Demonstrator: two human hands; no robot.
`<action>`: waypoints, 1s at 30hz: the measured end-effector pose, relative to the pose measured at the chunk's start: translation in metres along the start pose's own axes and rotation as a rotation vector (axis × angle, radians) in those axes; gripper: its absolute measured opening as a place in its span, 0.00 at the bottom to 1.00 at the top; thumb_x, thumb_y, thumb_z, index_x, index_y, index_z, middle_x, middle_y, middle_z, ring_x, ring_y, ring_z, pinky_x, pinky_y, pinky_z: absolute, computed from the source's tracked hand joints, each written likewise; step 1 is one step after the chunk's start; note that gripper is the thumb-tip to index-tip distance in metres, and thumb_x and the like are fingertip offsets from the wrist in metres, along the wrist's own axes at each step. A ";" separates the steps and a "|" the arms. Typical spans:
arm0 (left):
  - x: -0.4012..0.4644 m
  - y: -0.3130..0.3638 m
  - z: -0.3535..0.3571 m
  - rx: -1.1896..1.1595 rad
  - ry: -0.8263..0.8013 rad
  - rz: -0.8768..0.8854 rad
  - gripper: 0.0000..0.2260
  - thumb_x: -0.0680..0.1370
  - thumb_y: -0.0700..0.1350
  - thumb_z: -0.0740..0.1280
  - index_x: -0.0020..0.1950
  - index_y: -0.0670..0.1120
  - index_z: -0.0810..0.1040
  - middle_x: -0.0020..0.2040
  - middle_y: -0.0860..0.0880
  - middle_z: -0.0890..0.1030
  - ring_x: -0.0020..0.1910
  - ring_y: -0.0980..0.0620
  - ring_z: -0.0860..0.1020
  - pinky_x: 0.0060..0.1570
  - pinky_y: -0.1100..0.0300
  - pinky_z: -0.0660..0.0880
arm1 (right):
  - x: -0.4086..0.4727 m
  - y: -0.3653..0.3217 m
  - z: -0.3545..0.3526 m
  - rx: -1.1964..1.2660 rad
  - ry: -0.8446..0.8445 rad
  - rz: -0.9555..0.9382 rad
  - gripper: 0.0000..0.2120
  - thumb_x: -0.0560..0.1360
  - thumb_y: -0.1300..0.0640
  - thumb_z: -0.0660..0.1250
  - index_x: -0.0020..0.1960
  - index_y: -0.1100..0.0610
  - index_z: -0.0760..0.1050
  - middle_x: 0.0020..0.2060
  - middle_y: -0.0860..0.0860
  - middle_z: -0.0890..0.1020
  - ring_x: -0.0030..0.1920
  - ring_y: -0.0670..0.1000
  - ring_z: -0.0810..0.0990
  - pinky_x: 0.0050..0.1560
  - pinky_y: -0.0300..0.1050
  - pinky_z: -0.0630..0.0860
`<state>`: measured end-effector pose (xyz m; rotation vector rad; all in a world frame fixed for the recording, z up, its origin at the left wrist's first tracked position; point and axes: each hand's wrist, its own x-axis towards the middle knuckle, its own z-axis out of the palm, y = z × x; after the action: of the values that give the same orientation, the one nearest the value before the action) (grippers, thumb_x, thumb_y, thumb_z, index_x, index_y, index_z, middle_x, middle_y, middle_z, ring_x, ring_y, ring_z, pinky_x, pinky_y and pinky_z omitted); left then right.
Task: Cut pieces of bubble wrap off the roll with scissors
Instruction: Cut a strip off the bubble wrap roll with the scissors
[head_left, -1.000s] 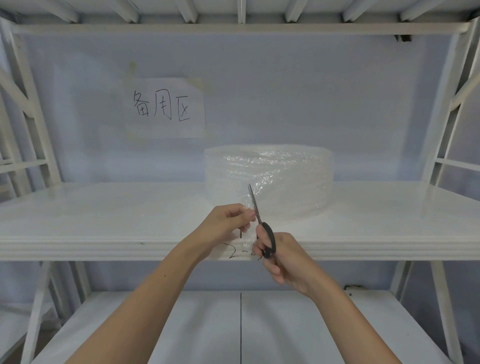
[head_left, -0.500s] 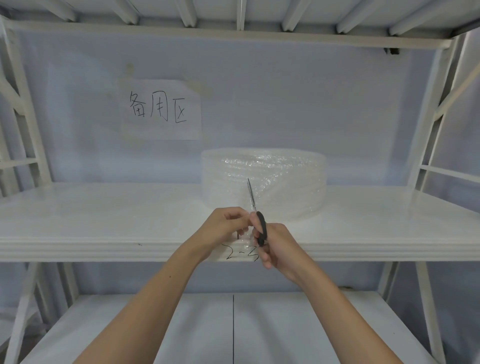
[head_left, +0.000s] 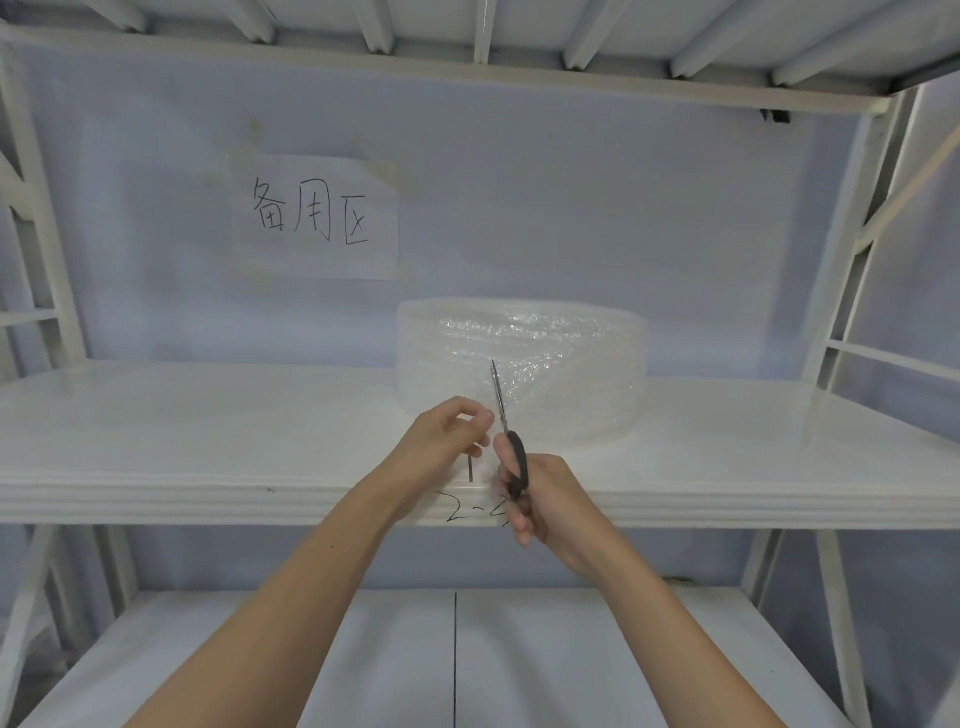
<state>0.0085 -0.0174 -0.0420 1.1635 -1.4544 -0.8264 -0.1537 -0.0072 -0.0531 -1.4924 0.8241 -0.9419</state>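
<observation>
Up front, the right hand (head_left: 545, 499) grips the black handles of the scissors (head_left: 506, 431) — blades together, pointing up and away. Just left of them, the left hand (head_left: 441, 441) pinches a loose, clear strip of bubble wrap (head_left: 480, 470) between curled fingers and thumb. Behind both hands the roll (head_left: 561, 364) stands on the white shelf (head_left: 208, 431), and the scissor tips overlap its front. A paper sign (head_left: 317, 218) hangs on the wall, up and to the left.

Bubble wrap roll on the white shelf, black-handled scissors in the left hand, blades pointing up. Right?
Wrong hand. In the head view the right hand grips the black-handled scissors, blades pointing up in front of the clear bubble wrap roll on the white shelf. The left hand pinches the wrap's loose end.
</observation>
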 end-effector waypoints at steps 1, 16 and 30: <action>0.000 0.001 0.001 0.013 -0.005 0.002 0.07 0.79 0.53 0.67 0.47 0.51 0.79 0.43 0.50 0.83 0.41 0.54 0.79 0.45 0.59 0.71 | 0.000 0.001 0.000 0.007 -0.003 -0.002 0.24 0.75 0.38 0.65 0.37 0.60 0.70 0.24 0.51 0.71 0.18 0.49 0.67 0.23 0.41 0.65; -0.005 0.005 -0.002 -0.056 0.026 -0.027 0.05 0.77 0.47 0.70 0.46 0.46 0.81 0.45 0.47 0.82 0.43 0.52 0.80 0.54 0.55 0.73 | 0.001 -0.012 -0.001 0.024 -0.011 -0.005 0.23 0.76 0.40 0.65 0.37 0.59 0.69 0.26 0.48 0.71 0.20 0.47 0.63 0.20 0.35 0.60; 0.014 0.018 0.008 -0.225 0.173 -0.010 0.07 0.78 0.47 0.70 0.42 0.46 0.81 0.38 0.52 0.79 0.32 0.54 0.76 0.38 0.61 0.73 | 0.006 -0.007 -0.008 0.048 -0.018 0.014 0.23 0.74 0.38 0.67 0.37 0.59 0.69 0.29 0.52 0.71 0.19 0.47 0.62 0.20 0.35 0.57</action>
<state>-0.0031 -0.0264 -0.0229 1.0455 -1.1830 -0.8514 -0.1583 -0.0150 -0.0451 -1.4505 0.7932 -0.9305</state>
